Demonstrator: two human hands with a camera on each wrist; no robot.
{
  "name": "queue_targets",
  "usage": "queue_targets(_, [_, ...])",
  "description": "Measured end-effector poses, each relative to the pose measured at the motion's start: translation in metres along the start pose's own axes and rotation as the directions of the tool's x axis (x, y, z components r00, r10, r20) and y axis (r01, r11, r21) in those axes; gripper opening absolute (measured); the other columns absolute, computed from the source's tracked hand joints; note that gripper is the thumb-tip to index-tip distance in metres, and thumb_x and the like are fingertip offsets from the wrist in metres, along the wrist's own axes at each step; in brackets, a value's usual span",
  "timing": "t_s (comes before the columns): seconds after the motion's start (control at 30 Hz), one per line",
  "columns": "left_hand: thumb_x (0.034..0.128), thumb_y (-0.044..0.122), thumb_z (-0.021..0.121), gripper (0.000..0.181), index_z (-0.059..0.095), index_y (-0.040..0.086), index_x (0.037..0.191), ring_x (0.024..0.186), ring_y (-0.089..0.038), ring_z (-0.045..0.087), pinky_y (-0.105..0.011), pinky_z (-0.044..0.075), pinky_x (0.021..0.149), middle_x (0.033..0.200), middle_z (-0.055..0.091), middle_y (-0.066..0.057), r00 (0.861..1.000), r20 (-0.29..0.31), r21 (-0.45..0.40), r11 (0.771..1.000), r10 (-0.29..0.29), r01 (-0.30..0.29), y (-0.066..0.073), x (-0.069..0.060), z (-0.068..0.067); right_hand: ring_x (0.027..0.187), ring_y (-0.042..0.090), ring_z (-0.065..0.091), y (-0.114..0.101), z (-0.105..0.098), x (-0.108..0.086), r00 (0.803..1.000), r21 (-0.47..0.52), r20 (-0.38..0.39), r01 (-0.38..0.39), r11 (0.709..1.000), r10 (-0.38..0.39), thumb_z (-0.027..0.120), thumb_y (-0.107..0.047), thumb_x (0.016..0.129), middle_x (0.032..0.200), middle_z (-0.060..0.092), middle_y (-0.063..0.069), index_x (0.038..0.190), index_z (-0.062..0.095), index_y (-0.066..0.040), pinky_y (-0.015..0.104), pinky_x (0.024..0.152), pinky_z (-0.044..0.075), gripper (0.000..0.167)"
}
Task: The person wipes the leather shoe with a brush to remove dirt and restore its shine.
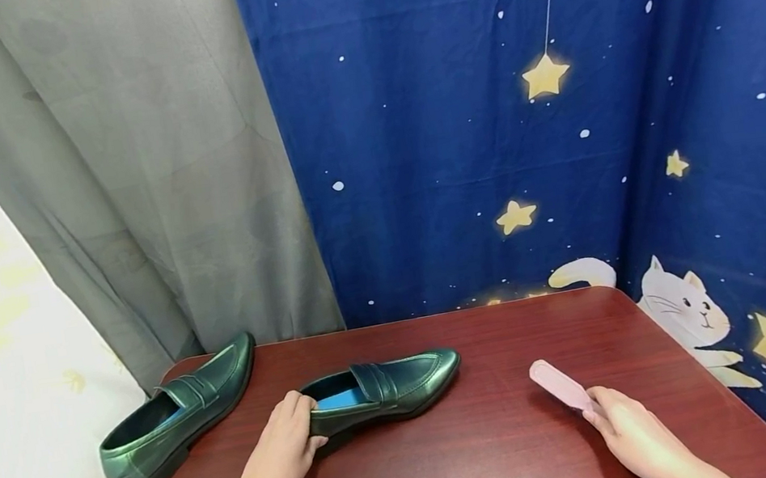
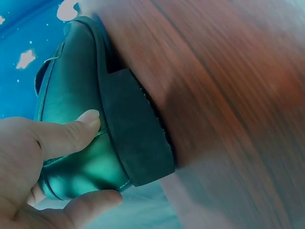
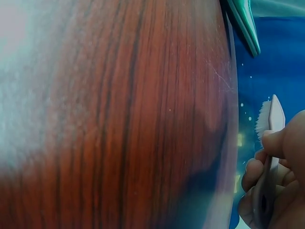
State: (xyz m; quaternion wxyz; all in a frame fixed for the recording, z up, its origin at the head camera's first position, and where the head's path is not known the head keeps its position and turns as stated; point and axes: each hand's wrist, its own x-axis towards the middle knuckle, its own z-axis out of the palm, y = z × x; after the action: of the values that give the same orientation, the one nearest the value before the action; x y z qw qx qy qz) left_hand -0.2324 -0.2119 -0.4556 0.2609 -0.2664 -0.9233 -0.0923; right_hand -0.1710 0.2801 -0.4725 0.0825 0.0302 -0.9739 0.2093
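A dark green loafer (image 1: 410,382) with a blue insole lies at mid-table, its toe to the right. My left hand (image 1: 283,445) grips it by the heel; in the left wrist view the thumb presses the side of the green loafer (image 2: 76,100) near its black heel block. On the right, my right hand (image 1: 634,432) holds a pink brush (image 1: 559,384) by the handle, above the table. White bristles show on the brush (image 3: 276,114) in the right wrist view, and the fingers curl round its handle. Brush and loafer are apart.
A second green loafer (image 1: 180,414) stands at the table's left edge, toe pointing to the back. The reddish-brown wooden table (image 1: 446,475) ends at the back against a grey curtain (image 1: 198,175) and a blue star-patterned curtain (image 1: 428,143).
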Motion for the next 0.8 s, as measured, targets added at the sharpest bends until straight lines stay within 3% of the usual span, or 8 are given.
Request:
queue_targets(0.2, [0.0703, 0.013, 0.092, 0.046, 0.057, 0.007, 0.099, 0.088, -0.019, 0.052, -0.039, 0.05, 0.084, 0.096, 0.051, -0.002, 1.0, 0.028, -0.02, 1.0, 0.007, -0.007, 0.012, 0.004, -0.001, 0.088, 0.015, 0.061, -0.002, 0.002, -0.001, 0.999, 0.01, -0.027, 0.018, 1.0, -0.018, 0.067, -0.013, 0.095, 0.097, 0.066, 0.002, 0.108, 0.064, -0.005, 0.037, 0.074, 0.051, 0.015])
queue_targets(0.47, [0.0729, 0.017, 0.09, 0.042, 0.058, 0.014, 0.099, 0.082, -0.015, 0.05, -0.035, 0.049, 0.077, 0.097, 0.052, 0.005, 0.985, 0.143, -0.128, 0.985, -0.096, 0.115, 0.031, 0.012, -0.008, 0.088, 0.016, 0.061, -0.008, 0.002, 0.0, 0.997, -0.003, -0.06, 0.049, 0.999, -0.049, 0.068, -0.017, 0.095, 0.101, 0.067, 0.005, 0.11, 0.065, -0.001, 0.04, 0.077, 0.052, 0.022])
queue_targets(0.8, [0.072, 0.016, 0.091, 0.043, 0.058, 0.017, 0.1, 0.082, -0.008, 0.058, -0.031, 0.051, 0.071, 0.097, 0.051, 0.009, 0.984, 0.163, -0.244, 0.963, -0.077, 0.116, 0.038, 0.024, -0.009, 0.096, 0.02, 0.064, -0.019, -0.002, 0.002, 0.999, 0.041, -0.019, 0.028, 0.999, -0.027, 0.065, -0.024, 0.099, 0.111, 0.068, 0.01, 0.117, 0.064, 0.001, 0.045, 0.084, 0.053, 0.031])
